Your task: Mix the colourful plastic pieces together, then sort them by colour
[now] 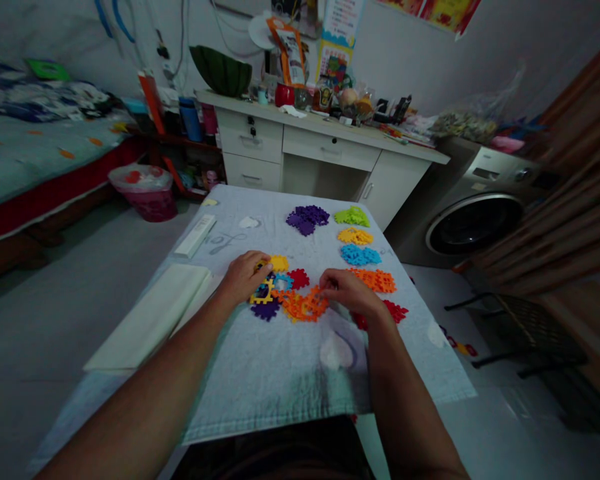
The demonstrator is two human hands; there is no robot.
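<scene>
A mixed pile of flat, notched plastic interlocking pieces lies mid-table. My left hand (246,275) is at its left side, fingers curled around the edge of a yellow interlocking piece (263,291). Close by are a solid yellow piece (279,263), a blue piece (283,283), a red piece (299,279) and a purple piece (266,310). At the right end, my right hand (347,291) has its fingers bent together beside the orange pieces (305,307). What lies between those fingertips is too small to make out.
Sorted piles line the right: green (353,216), yellow (355,235), blue (361,255), orange (377,281) and red (395,311). A purple pile (307,219) lies further back. Folded cloth (150,317) and a white box (195,237) are at the left. A desk (253,145) stands behind.
</scene>
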